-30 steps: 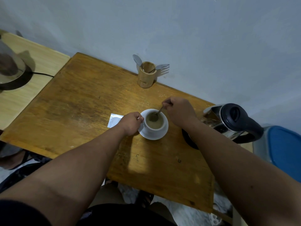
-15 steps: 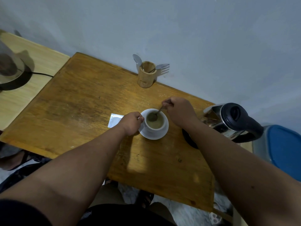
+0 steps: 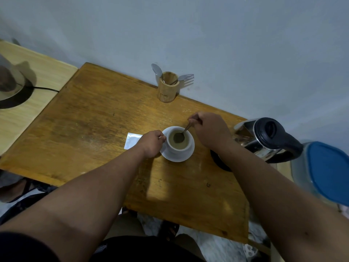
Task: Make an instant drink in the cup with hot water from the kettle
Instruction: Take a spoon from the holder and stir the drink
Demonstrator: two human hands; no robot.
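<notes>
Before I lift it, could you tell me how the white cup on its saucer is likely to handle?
The cup looks like glazed ceramic, so probably rigid, breakable and somewhat slick. It holds brownish liquid nearly to the rim, so it may slosh if tilted. It sits loose on the saucer, so pushing could make it slide.

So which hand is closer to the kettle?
The right hand. It holds the spoon over the cup, just beside the kettle. The left hand is on the cup's far side from the kettle, at the handle.
</notes>
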